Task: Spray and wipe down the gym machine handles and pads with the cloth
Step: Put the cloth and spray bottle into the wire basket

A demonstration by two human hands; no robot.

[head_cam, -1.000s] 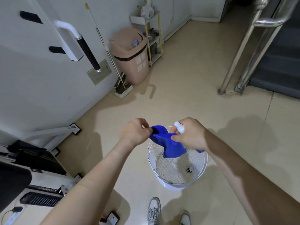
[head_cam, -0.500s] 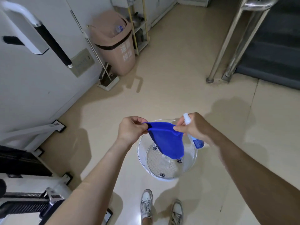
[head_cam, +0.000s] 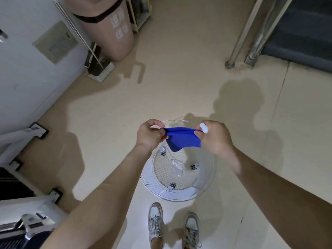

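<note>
The blue cloth [head_cam: 182, 140] is stretched out in mid-air, right above the white mesh basket [head_cam: 179, 194] on the floor — the left hand [head_cam: 149, 135] pinches one corner, the right hand [head_cam: 215, 136] pinches the other. A white spray-bottle top [head_cam: 203, 127] pokes out of that right fist — pale sneakers [head_cam: 155, 223] stand near the basket.

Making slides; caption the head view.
The left hand and right hand stretch a blue fabric cloth above a white mesh basket.
</note>
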